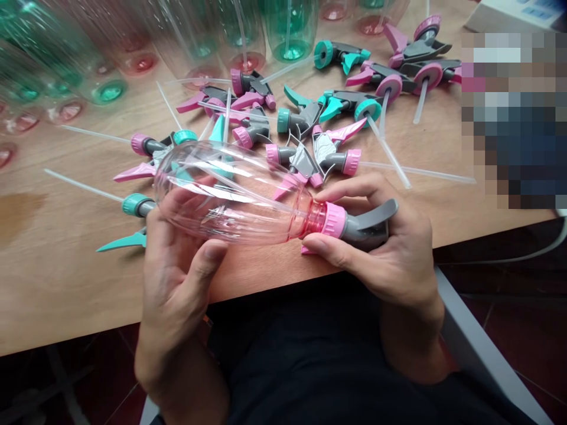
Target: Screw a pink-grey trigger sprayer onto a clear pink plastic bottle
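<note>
Left hand (175, 277) cradles a clear pink plastic bottle (241, 206), right hand (394, 254) grips its neck-mounted grey-pink sprayer (365, 233); upper-centre teal-and-pink sprayers (286, 120) lie unfitted.

Assembly workshop, likely — crowd of standing bottles (291, 29), many loose spray heads (306, 118) on wooden worktable (66, 289) — tiled floor (527, 324).

- Dark clothing (301, 354), nearly black from where I stand, softly creased
- Left hand (170, 277) bare, its thumbnail (215, 251) short
- Right hand (390, 254) bare as well
- Forearms (181, 372) uncovered too
</note>
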The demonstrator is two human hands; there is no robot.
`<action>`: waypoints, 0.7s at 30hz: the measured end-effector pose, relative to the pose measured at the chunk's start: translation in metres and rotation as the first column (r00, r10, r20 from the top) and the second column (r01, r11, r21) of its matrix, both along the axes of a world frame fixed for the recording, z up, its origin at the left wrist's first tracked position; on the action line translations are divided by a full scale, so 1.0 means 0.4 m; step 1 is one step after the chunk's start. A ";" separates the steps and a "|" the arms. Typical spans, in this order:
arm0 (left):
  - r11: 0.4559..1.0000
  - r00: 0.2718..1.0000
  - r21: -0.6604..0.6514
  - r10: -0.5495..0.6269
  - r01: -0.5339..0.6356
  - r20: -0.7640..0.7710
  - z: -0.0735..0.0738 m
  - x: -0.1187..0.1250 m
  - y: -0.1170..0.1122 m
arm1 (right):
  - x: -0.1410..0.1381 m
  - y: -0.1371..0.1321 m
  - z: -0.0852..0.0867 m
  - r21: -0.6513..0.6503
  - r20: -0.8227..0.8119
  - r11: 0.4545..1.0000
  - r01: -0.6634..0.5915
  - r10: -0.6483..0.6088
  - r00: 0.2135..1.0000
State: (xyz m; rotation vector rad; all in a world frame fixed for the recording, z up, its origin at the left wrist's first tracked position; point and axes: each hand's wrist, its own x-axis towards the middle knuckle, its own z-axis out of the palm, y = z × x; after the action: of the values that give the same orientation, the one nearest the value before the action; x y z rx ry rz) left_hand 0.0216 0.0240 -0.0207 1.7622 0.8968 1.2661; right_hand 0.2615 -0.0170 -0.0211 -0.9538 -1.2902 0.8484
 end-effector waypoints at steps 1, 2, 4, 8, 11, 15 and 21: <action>1.000 1.000 -0.008 0.014 -0.014 0.000 0.002 0.001 -0.002 | 0.000 0.000 0.000 -0.006 -0.007 1.000 -0.002 0.002 1.000; 0.999 1.000 -0.020 0.029 -0.029 0.000 0.004 0.003 -0.004 | -0.001 0.000 -0.001 -0.011 -0.014 1.000 -0.005 0.004 1.000; 0.998 0.999 -0.042 0.054 -0.054 -0.006 0.009 0.008 -0.008 | -0.001 0.000 -0.004 -0.020 -0.028 1.000 -0.012 0.011 1.000; 0.996 0.998 -0.052 0.066 -0.067 -0.020 0.016 0.010 -0.014 | -0.002 0.000 -0.009 -0.036 -0.058 0.999 -0.028 0.026 0.998; 0.996 0.997 -0.057 0.071 -0.072 -0.025 0.017 0.008 -0.017 | -0.003 -0.002 -0.011 -0.052 -0.063 0.998 -0.046 0.043 0.997; 0.996 0.998 -0.059 0.066 -0.067 -0.022 0.017 0.008 -0.017 | -0.004 -0.004 -0.010 -0.057 -0.056 0.997 -0.049 0.045 0.997; 0.996 0.998 -0.067 0.061 -0.062 -0.026 0.019 0.005 -0.018 | 0.000 -0.002 -0.005 -0.037 -0.012 0.999 -0.038 0.038 0.999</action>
State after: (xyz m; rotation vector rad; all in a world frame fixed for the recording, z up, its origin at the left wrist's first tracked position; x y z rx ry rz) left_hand 0.0237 0.0170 -0.0130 1.7117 1.0034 1.2413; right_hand 0.2614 -0.0179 -0.0231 -0.9550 -1.2902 0.9083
